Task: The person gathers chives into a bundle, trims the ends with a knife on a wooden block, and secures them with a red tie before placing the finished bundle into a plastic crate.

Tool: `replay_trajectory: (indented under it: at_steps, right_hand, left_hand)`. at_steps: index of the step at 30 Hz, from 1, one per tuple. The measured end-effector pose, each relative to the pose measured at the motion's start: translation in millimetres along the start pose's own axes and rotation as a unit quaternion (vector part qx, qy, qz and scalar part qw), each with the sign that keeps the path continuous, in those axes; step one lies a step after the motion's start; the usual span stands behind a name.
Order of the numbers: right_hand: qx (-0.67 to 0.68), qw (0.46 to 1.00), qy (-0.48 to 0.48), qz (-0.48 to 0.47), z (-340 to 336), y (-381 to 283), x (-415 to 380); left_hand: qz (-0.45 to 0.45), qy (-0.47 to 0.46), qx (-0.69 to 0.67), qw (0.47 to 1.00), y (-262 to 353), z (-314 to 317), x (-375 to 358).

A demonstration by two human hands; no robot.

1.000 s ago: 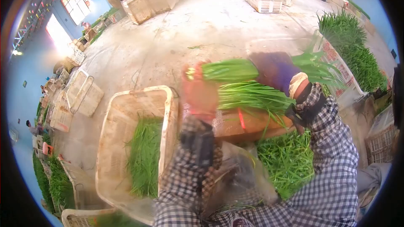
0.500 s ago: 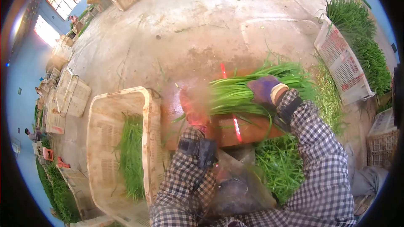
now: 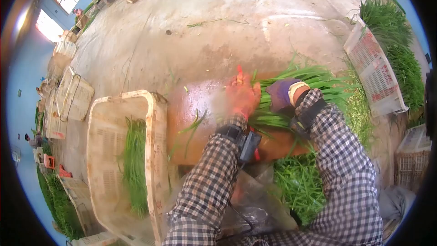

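Note:
A bunch of long green chive-like leaves [image 3: 314,78] lies across a wet brown board [image 3: 186,92]. My right hand [image 3: 282,94], in a purple glove, is closed around the bunch from above. My left hand [image 3: 243,95], in an orange-red glove, is at the left end of the bunch. Its fingers look stretched out away from me, though they are partly blurred. Beside them the tip of a red strip [image 3: 239,69] shows, and most of that strip is hidden by the hand and leaves. A few loose leaves [image 3: 195,124] lie on the board's left part.
On the left stands a plastic crate [image 3: 152,155] with green leaves inside. More leaves [image 3: 300,182] are heaped below the board, beside a clear plastic sheet [image 3: 259,209]. Cut scraps [image 3: 359,109] cover the floor at right, near a filled white crate [image 3: 375,70]. People work far left.
My left hand has moved right, from beside the bunch's end onto it and over the red strip. Loose leaves now lie at the board's left. My right hand stays on the bunch.

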State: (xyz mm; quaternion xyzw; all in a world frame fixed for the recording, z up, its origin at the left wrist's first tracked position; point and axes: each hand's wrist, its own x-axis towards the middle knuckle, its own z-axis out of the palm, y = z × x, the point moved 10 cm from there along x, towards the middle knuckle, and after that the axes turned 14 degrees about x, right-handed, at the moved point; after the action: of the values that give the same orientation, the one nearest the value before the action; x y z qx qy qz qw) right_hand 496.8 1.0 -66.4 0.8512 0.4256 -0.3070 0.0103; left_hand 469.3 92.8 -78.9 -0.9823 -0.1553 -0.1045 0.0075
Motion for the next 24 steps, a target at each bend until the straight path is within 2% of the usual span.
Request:
replay_trajectory:
  at_steps: [4, 6, 9, 11, 14, 15, 18, 21, 22, 23, 24]
  right_hand:
    - [0.065, 0.998, 0.017, 0.007, -2.1, 21.0, 17.7]
    - [0.084, 0.994, 0.066, 0.01, -13.9, 17.4, 1.2]
    - [0.097, 0.99, 0.097, 0.018, -28.7, 11.1, -29.5]
    - [0.088, 0.986, 0.114, 0.084, -46.0, 12.5, -59.3]
    - [0.097, 0.935, 0.326, -0.101, -70.7, -20.5, -84.9]
    - [0.089, 0.93, 0.33, -0.137, -65.6, -25.3, -79.0]
    - [0.045, 0.902, 0.357, -0.237, -31.8, -32.6, -32.5]
    - [0.137, 0.942, 0.251, -0.177, -8.0, -11.7, 3.0]
    - [0.184, 0.953, 0.184, -0.155, -10.7, -15.9, 1.9]
    - [0.175, 0.959, 0.18, -0.133, -8.0, -11.5, 4.0]
    - [0.166, 0.963, 0.181, -0.112, -6.9, -7.5, 5.8]
  left_hand:
    - [0.002, -0.085, 0.035, 0.996, -2.8, 25.8, 20.9]
    - [0.022, -0.112, 0.062, 0.991, -3.7, 51.6, 23.8]
    - [-0.037, -0.141, -0.011, 0.989, -4.2, 17.0, 12.5]
    - [-0.055, -0.084, -0.032, 0.994, -5.1, 7.2, 10.6]
    - [-0.079, -0.059, -0.091, 0.991, -4.8, 5.0, 4.4]
    - [-0.087, -0.057, -0.112, 0.988, -5.8, 3.8, 4.2]
    - [-0.002, -0.03, -0.036, 0.999, 2.5, 27.4, 6.0]
    - [-0.023, 0.004, -0.073, 0.997, -0.5, 16.3, 4.5]
    - [-0.012, 0.028, -0.054, 0.998, -0.5, 18.3, 8.8]
    - [-0.002, 0.052, -0.035, 0.998, -0.1, 17.8, 12.5]
    - [-0.016, 0.017, -0.064, 0.998, -1.2, 25.1, 13.8]
